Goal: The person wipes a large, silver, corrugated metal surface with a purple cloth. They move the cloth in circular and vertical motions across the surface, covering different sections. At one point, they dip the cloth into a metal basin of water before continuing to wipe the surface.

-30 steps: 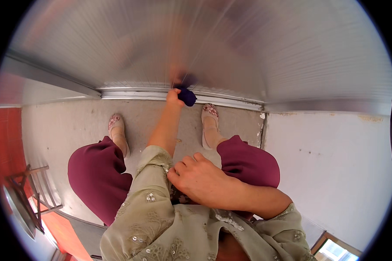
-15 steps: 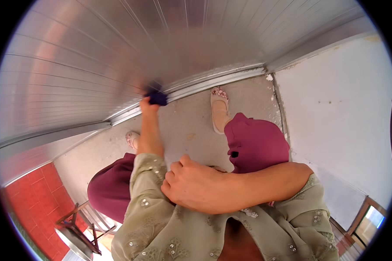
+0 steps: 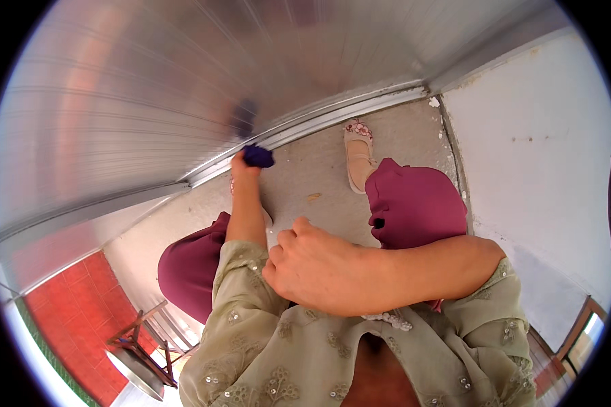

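My left hand (image 3: 246, 165) reaches forward and down, its fingers closed on a crumpled dark blue cloth (image 3: 258, 156). The cloth is by the bottom rail (image 3: 305, 129) of a shiny ribbed metal panel (image 3: 170, 88), which mirrors it as a dark patch. Whether cloth and metal touch I cannot tell. Across my body lies my right forearm. My right hand (image 3: 312, 264) is curled closed next to my left sleeve (image 3: 241, 271), and the inside of its fingers is hidden.
Both feet stand on the concrete floor (image 3: 305, 176), the left shoe partly behind my left forearm. On the right rises a white wall (image 3: 536, 149) with chipped paint. At lower left are red tiles (image 3: 75, 305) and a brown-framed stand (image 3: 146, 332) with a metal basin (image 3: 134, 373).
The cloth in my left hand has come back slightly from the panel, and its reflection now shows apart from it. My left foot has moved forward and rightward. The view has shifted a little.
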A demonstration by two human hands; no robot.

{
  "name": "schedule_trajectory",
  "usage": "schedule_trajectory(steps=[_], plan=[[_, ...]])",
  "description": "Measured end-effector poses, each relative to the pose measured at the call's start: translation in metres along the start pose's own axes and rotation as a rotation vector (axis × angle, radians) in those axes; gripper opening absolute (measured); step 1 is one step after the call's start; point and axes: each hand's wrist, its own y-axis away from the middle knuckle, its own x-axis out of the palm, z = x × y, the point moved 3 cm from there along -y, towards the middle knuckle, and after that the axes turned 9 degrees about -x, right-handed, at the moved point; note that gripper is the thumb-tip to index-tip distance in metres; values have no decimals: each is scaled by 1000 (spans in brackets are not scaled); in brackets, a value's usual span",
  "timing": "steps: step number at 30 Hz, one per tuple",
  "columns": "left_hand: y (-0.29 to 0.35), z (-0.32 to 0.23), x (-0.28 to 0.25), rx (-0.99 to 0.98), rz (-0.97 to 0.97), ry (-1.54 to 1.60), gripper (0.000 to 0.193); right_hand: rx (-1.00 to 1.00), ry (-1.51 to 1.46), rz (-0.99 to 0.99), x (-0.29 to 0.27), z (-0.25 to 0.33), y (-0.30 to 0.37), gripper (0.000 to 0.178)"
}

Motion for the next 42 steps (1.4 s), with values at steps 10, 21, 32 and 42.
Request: schedule_trajectory(steps=[10, 21, 32, 42], plan=[[-21, -12, 21, 0, -142, 6, 37, 54, -10, 8, 12, 0, 27, 22], [-26, 168, 164, -272, 35, -140, 44, 131, -16, -211, 13, 25, 57, 19], [1, 65, 104, -107, -118, -48, 48, 136, -36, -275, 13, 30, 81, 16], [-32, 219, 207, -448, 6, -100, 46, 263, 25, -303, 17, 23, 94, 18]])
